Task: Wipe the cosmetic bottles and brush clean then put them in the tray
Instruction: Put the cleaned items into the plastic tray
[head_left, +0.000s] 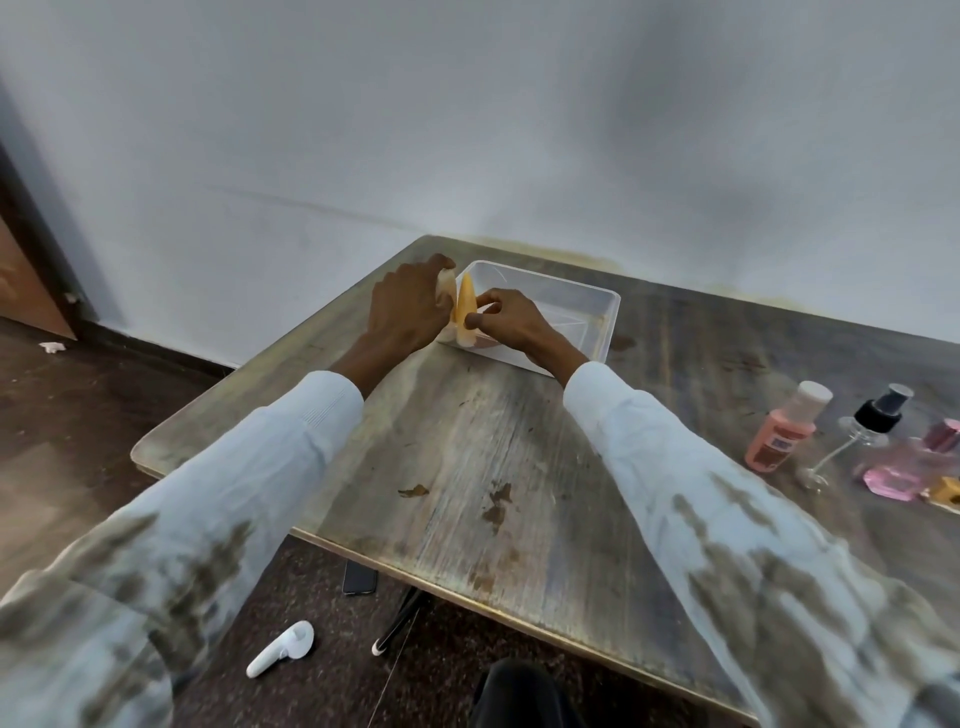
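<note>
An orange tube-shaped cosmetic bottle (465, 306) stands upright just at the near left corner of the clear plastic tray (597, 306). My right hand (511, 319) pinches its lower part. My left hand (408, 306) grips a whitish cloth (445, 288) pressed against the bottle's left side. On the right of the wooden table (467, 457) lie a salmon bottle with a white cap (784, 434), a clear spray bottle with a black pump (878, 421) and a pink perfume bottle (904, 470). A brush is not clearly visible.
The tray stands near the wall at the table's far edge. A small yellow object (945, 491) lies by the pink bottle. On the floor below are a dark phone (359, 577), a white device (283, 648) and a black stick (397, 623).
</note>
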